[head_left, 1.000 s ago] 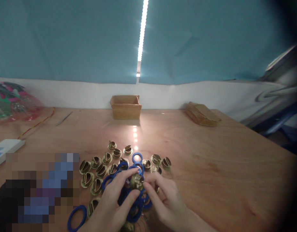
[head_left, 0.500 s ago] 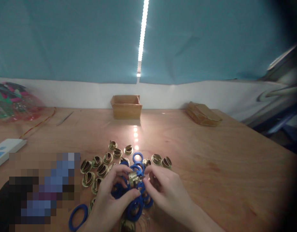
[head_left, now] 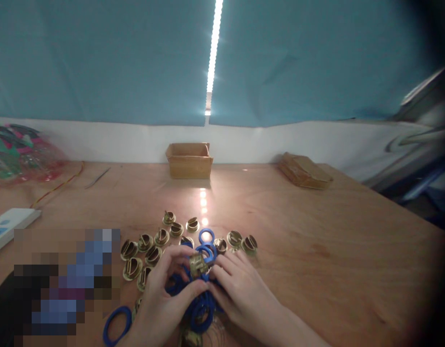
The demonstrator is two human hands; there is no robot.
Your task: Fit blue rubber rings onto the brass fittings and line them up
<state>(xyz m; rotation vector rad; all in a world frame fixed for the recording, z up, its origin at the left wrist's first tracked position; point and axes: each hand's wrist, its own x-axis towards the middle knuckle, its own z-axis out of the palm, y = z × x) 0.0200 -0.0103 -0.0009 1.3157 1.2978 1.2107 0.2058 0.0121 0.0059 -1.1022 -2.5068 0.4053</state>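
My left hand [head_left: 164, 294] and my right hand [head_left: 240, 294] meet over a heap of blue rings [head_left: 200, 308] on the wooden table [head_left: 316, 241]. Both pinch one small brass fitting [head_left: 197, 263] between their fingertips, just above the heap. Several more brass fittings [head_left: 142, 248] lie scattered behind and to the left of my hands. One blue ring [head_left: 207, 235] lies flat behind them, and another blue ring [head_left: 115, 324] lies alone near the front edge on the left.
An open cardboard box [head_left: 189, 159] stands at the back middle, a flat brown packet [head_left: 303, 170] at the back right. A white device [head_left: 10, 224] with a red-yellow wire [head_left: 59, 183] lies at the left. A pixelated patch covers the front left.
My hands have drawn closer together around the brass fitting, and the right fingers have moved in toward it. The fitting has turned slightly between my fingertips.
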